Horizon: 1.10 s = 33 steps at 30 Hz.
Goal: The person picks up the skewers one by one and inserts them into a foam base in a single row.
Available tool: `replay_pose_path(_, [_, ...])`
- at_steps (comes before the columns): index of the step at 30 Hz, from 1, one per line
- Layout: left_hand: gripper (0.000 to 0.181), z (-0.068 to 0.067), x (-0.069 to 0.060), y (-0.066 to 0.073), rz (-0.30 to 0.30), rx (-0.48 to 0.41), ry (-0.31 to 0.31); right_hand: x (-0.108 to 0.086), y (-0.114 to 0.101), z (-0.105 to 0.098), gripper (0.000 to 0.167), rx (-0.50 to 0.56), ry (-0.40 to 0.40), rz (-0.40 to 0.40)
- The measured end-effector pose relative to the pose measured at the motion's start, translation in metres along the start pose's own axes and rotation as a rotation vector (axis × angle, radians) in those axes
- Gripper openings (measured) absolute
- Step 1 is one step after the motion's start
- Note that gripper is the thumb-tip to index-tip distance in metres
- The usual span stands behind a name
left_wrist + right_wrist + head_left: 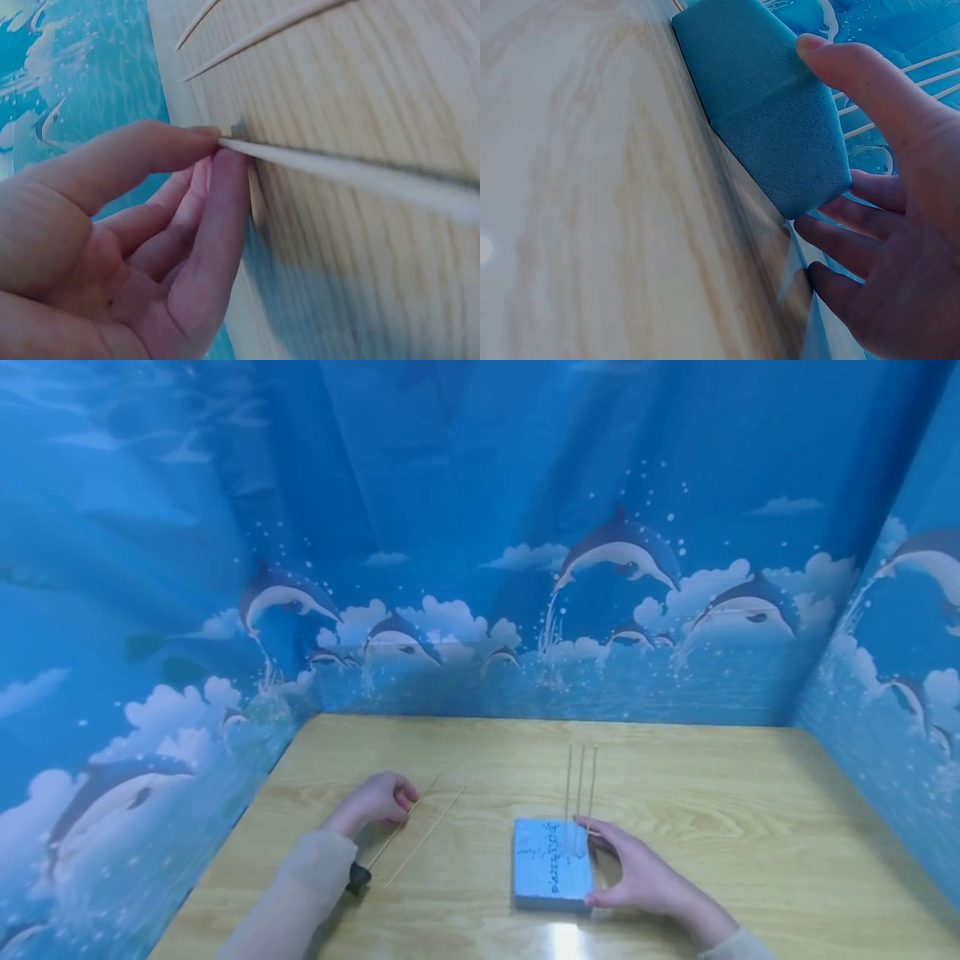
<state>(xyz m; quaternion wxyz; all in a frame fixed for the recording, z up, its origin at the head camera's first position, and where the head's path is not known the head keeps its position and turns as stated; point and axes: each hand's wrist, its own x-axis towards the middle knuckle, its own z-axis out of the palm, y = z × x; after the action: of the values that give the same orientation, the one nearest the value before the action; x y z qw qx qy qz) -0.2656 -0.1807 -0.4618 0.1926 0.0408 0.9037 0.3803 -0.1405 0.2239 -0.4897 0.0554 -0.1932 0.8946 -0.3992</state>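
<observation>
My left hand (384, 798) pinches the tip of a thin wooden stick (322, 166) between thumb and index finger, low over the table; the other fingers of the left hand (142, 232) curl loosely. Two more pointed sticks (262, 34) lie beyond it in the left wrist view. A blue foam block (542, 864) sits flat on the table, with three thin sticks (581, 777) standing upright in its right part. My right hand (637, 868) grips the block's right side, thumb at the near corner and fingers at the far one. In the right wrist view the thumb presses the block (780, 127).
The wooden table (712, 810) carries a stick (426, 835) lying to the right of my left hand. A small black object (358, 878) is at the left wrist. Blue dolphin-print curtains (450, 527) stand behind the table and along both sides.
</observation>
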Motion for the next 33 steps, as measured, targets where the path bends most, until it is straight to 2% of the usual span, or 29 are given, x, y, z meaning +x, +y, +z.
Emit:
replay_pose_path(6, [0.040, -0.007, 0.002, -0.008, -0.010, -0.189, -0.065, 0.000, 0.000, 0.000, 0.108, -0.014, 0.002, -0.014])
replay_pose_path(11, [0.050, -0.014, -0.002, -0.001, 0.009, -0.281, -0.119, -0.001, 0.000, 0.000, 0.108, -0.016, 0.007, -0.016])
replay_pose_path(14, [0.052, -0.019, -0.004, 0.009, 0.021, -0.314, -0.114, -0.001, 0.000, 0.000, 0.109, -0.016, 0.011, -0.020])
replay_pose_path(20, [0.052, -0.020, -0.008, 0.035, 0.100, -0.380, -0.099, -0.001, -0.001, 0.000, 0.109, -0.018, 0.011, -0.017])
replay_pose_path(27, [0.046, -0.005, -0.025, 0.074, 0.250, -0.493, -0.107, 0.000, -0.001, -0.001, 0.109, -0.016, 0.010, -0.005])
replay_pose_path(33, [0.046, 0.011, -0.038, 0.102, 0.384, -0.584, -0.116, 0.000, -0.001, -0.001, 0.109, -0.015, 0.004, -0.001])
